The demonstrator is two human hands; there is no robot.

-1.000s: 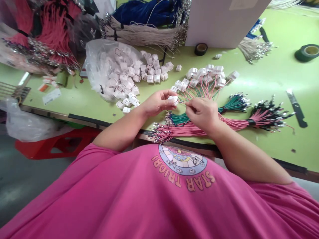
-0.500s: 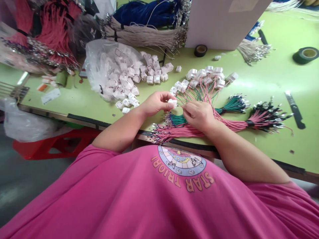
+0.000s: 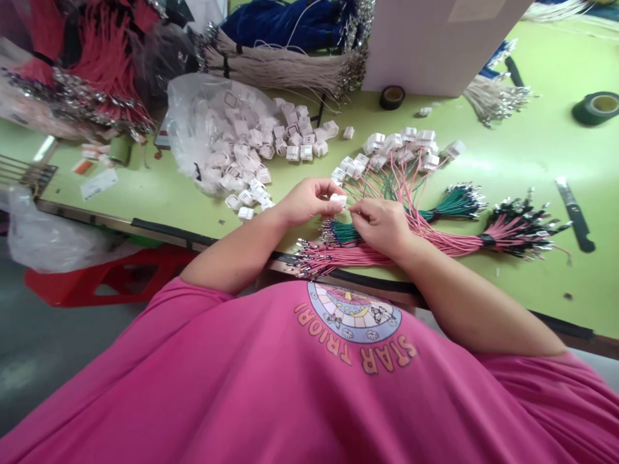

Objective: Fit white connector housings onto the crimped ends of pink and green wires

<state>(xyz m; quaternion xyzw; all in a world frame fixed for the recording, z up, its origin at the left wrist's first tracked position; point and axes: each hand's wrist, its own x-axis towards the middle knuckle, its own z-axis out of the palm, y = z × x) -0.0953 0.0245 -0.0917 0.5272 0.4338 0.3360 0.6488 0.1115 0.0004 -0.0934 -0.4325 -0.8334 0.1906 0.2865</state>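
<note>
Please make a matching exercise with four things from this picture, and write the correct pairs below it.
1. Left hand
2. Shirt
3. Loose white connectors
4. Large blue wire bundle

A. Partly inside a clear plastic bag
B. Pink, with a round print
C. Behind pale wires
D. Holds one white connector

Pairs: 1-D, 2-B, 3-A, 4-C
</note>
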